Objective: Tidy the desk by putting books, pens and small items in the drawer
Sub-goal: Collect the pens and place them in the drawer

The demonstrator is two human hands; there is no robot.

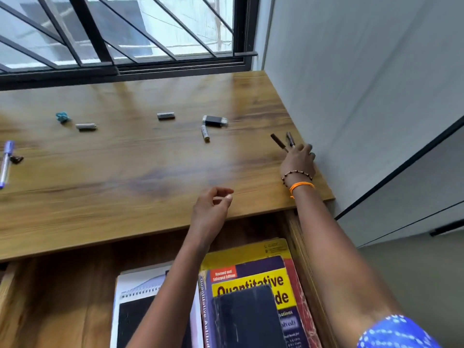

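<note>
My right hand [298,160] is at the desk's right edge, fingers closed around two dark pens [283,142] whose ends stick out above it. My left hand [213,205] hovers over the desk's front edge, fingers loosely curled, holding nothing. Below the wooden desk [125,172] the drawer [62,297] is pulled out and holds a yellow and purple book [251,275], a dark notebook [246,320] on top of it, and a spiral notebook [135,292]. On the desk lie a black USB stick [214,121], a small white tube [205,133], two grey sticks [166,115] [86,126], a teal clip [62,117] and a purple pen [6,163].
A barred window [120,33] runs along the desk's far edge. A grey wall [364,96] closes the right side, with a cabinet handle [447,228] low on it. A small dark item [16,159] lies beside the purple pen.
</note>
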